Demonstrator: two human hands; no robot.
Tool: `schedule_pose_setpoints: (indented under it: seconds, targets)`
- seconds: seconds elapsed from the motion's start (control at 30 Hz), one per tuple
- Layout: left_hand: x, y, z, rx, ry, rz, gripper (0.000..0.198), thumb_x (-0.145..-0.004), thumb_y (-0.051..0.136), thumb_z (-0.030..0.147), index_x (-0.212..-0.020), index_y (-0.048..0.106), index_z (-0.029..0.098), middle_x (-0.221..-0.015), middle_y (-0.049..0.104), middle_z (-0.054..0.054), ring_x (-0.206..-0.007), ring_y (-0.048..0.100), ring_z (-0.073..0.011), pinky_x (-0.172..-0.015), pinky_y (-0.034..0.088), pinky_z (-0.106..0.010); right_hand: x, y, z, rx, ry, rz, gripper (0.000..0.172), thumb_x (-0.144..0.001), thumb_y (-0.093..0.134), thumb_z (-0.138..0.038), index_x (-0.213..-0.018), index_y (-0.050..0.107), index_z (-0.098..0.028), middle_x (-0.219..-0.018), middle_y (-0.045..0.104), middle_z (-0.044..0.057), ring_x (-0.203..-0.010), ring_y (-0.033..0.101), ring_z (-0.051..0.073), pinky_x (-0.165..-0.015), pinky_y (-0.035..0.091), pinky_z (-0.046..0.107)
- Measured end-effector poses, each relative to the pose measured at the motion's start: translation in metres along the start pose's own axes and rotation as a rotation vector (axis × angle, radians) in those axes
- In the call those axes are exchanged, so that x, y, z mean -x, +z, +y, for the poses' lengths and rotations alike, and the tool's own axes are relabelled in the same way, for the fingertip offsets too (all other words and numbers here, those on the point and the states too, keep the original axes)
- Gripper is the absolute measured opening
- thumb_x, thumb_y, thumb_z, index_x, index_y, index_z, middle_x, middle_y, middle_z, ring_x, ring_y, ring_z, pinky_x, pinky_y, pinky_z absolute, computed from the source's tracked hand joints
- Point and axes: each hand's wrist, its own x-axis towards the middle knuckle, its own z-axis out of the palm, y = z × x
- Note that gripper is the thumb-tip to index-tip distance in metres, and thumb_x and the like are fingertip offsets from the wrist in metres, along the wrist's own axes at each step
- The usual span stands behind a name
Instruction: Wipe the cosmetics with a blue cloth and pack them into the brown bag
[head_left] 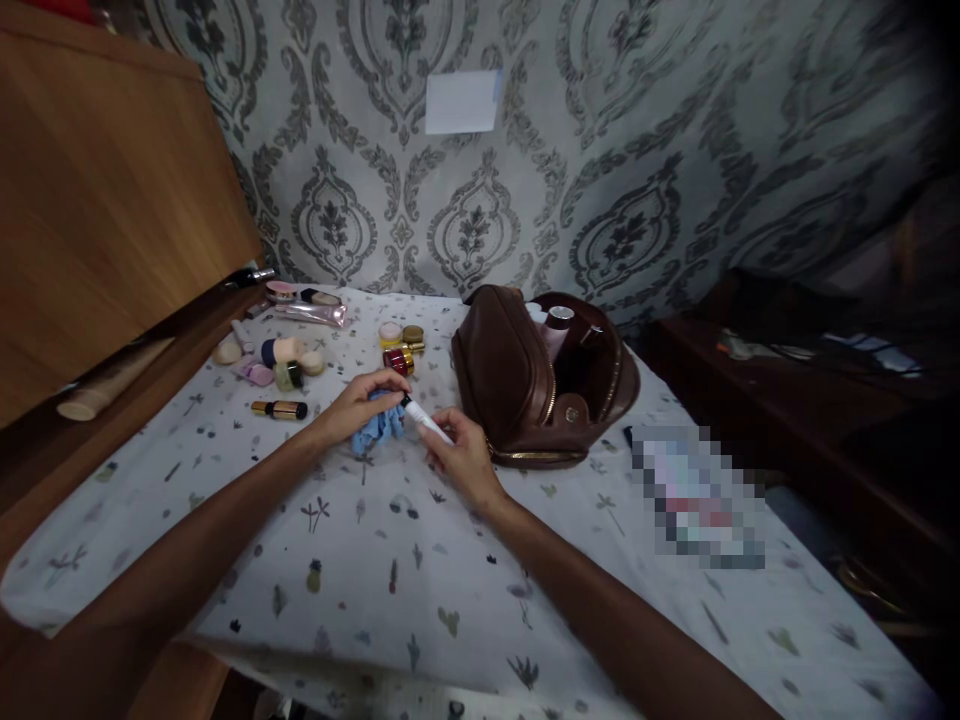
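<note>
Just left of the brown bag, my right hand [463, 455] is closed around a slim white tube [426, 418] with a black cap, tilted up toward the left. My left hand [358, 405] is closed on a crumpled blue cloth [381, 428], its fingertips at the tube's black end. Whether those fingertips grip the cap is too small to tell. Close beyond the left hand stand a red jar [397, 360] with a gold part and small pots, one with a pink lid [390, 332]. The open brown cosmetic bag [510, 370] holds bottles, one with a silvery cap [559, 320].
Cosmetics lie at the left, including a pink tube [311, 314], a green jar [288, 375] and a black-and-gold bottle [279, 410]. A blurred-out flat object [697, 495] lies right of the bag. A wooden panel [112, 180] borders the left; the patterned wall [472, 225] stands behind.
</note>
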Motion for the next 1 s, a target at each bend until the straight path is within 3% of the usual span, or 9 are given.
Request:
schedule_pose_setpoints:
  seconds: [0.13,0.23,0.3,0.43,0.6,0.77,0.87,1.0]
  targets:
    - [0.0001,0.0001,-0.0010,0.011,-0.002,0.027,0.023,-0.082,0.066,0.037,-0.094,0.067,0.018,-0.090,0.065,-0.003,-0.082,0.061,-0.0170,-0.075,0.048,-0.026,0.0003,-0.0021,-0.0010,0.035,-0.001,-0.076,0.047,-0.088,0.046,-0.062,-0.070,0.054,-0.020,-0.051,0.051,-0.002,-0.044,0.045,0.011,-0.044,0.034,0.023]
    - [-0.0001,0.0006,-0.0033,0.038,-0.009,0.038,0.024,-0.082,0.067,0.038,-0.094,0.067,0.017,-0.090,0.065,-0.003,-0.080,0.062,-0.0163,-0.073,0.049,-0.026,-0.0005,-0.0010,-0.0004,0.035,-0.024,-0.057,0.039,-0.081,0.060,-0.058,-0.091,0.057,-0.020,-0.060,0.053,-0.005,-0.048,0.047,0.011,-0.044,0.035,0.023]
    - [-0.0001,0.0008,-0.0049,0.084,-0.028,0.041,0.026,-0.081,0.068,0.039,-0.095,0.066,0.017,-0.089,0.065,-0.002,-0.074,0.063,-0.0150,-0.068,0.050,-0.025,-0.0008,0.0004,0.0004,0.043,-0.056,-0.027,0.044,-0.071,0.073,-0.051,-0.098,0.054,-0.022,-0.067,0.055,-0.005,-0.052,0.050,0.012,-0.046,0.037,0.022]
    - [0.0001,0.0009,-0.0069,0.130,-0.055,0.050,0.027,-0.080,0.069,0.040,-0.095,0.065,0.018,-0.086,0.063,-0.001,-0.070,0.063,-0.0141,-0.062,0.050,-0.023,0.0006,0.0010,-0.0001,0.042,-0.067,-0.048,0.034,-0.078,0.065,-0.052,-0.082,0.052,-0.021,-0.066,0.055,-0.004,-0.051,0.048,0.010,-0.047,0.037,0.023]
    - [0.0003,0.0018,-0.0093,0.150,-0.063,0.062,0.029,-0.080,0.069,0.043,-0.094,0.064,0.018,-0.085,0.062,0.000,-0.068,0.063,-0.0127,-0.061,0.050,-0.022,0.0010,-0.0018,-0.0014,0.032,-0.060,-0.111,0.039,-0.087,0.054,-0.058,-0.080,0.057,-0.019,-0.056,0.050,-0.005,-0.046,0.044,0.010,-0.045,0.035,0.023]
    - [0.0007,0.0054,-0.0091,0.121,-0.067,0.095,0.029,-0.081,0.068,0.045,-0.092,0.064,0.018,-0.084,0.061,-0.001,-0.070,0.061,-0.0128,-0.063,0.049,-0.023,0.0009,-0.0013,0.0001,0.096,-0.121,-0.047,0.037,-0.081,0.063,-0.054,-0.095,0.062,-0.019,-0.065,0.054,-0.004,-0.052,0.046,0.011,-0.045,0.036,0.022]
    - [0.0005,0.0067,-0.0064,0.040,-0.047,0.107,0.028,-0.082,0.067,0.045,-0.088,0.065,0.018,-0.081,0.061,-0.001,-0.072,0.059,-0.0133,-0.066,0.047,-0.023,0.0033,-0.0003,-0.0027,0.125,-0.140,-0.022,0.035,-0.081,0.062,-0.054,-0.085,0.060,-0.019,-0.069,0.054,-0.002,-0.056,0.047,0.012,-0.046,0.036,0.022]
    - [0.0000,0.0066,-0.0044,0.023,-0.058,0.100,0.030,-0.081,0.066,0.046,-0.087,0.064,0.017,-0.078,0.061,0.000,-0.069,0.056,-0.0128,-0.065,0.045,-0.024,0.0051,-0.0001,-0.0074,0.052,-0.076,-0.051,0.039,-0.084,0.057,-0.057,-0.079,0.057,-0.019,-0.060,0.049,-0.004,-0.045,0.041,0.009,-0.042,0.031,0.022]
